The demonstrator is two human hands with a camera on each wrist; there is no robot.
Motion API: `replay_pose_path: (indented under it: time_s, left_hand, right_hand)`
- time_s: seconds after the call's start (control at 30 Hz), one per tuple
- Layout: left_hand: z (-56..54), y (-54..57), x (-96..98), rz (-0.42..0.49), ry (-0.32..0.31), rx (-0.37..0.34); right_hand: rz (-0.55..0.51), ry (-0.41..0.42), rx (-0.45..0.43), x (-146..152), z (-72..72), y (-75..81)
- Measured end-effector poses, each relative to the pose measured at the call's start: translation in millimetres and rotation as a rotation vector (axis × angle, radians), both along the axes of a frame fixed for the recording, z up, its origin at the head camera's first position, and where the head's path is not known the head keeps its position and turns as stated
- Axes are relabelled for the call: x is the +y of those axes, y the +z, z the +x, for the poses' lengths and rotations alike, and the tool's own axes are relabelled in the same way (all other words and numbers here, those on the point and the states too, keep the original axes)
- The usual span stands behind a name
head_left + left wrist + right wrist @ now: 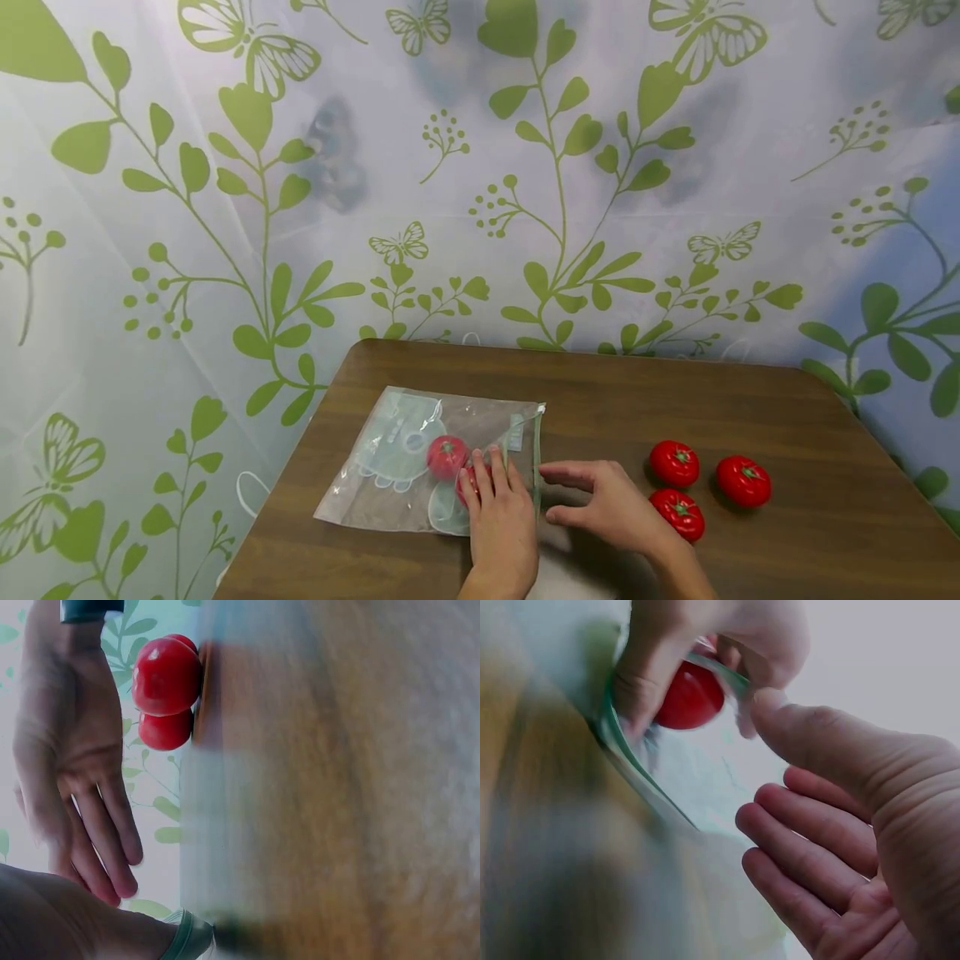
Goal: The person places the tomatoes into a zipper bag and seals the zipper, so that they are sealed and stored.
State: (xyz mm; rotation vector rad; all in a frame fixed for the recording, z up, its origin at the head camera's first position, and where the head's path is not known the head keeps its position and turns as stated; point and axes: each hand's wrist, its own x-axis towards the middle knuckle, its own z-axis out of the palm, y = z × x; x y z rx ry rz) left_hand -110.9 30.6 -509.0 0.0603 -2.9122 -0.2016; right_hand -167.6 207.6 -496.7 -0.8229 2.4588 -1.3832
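A clear zip bag (352, 492) with a pale animal print and a green-edged mouth lies flat on the table. Inside it are two glossy red tomatoes: one in plain sight (447, 457), the other (691, 697) partly covered by my left hand (498, 517). That hand grips the bag at its mouth, thumb by one lip and bent fingers at the other. My right hand (607, 504) hovers just right of the mouth, thumb and fingers apart, palm bare in the right wrist view. Three more tomatoes (674, 463) sit on the table beyond it.
The brown wooden table (600, 392) backs onto a white curtain (450, 183) printed with green leaves and butterflies. A whitish patch (562, 575) shows at the near edge between the forearms; its kind is unclear.
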Motion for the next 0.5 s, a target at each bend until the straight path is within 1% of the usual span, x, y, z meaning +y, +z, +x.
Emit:
replay_pose_path:
  time_s: [0.1, 0.23, 0.37, 0.5]
  left_hand:
    - [-0.3, -1.6, -0.7, -0.003, 0.0, 0.036]
    - [0.3, -3.3, -1.1, -0.017, -0.004, 0.067]
    - [0.2, -3.6, -0.4, -0.019, -0.003, 0.071]
    - [0.1, -2.3, 0.4, -0.008, -0.002, 0.062]
  right_hand:
    - [0.034, -0.018, 0.054, 11.8, 3.2, 8.5]
    - [0.07, -0.058, 0.111, 27.2, 7.1, 15.1]
    - [0.098, -0.09, 0.132, 42.8, 10.7, 19.7]
    - [0.102, -0.117, 0.15, 59.2, 12.7, 24.1]
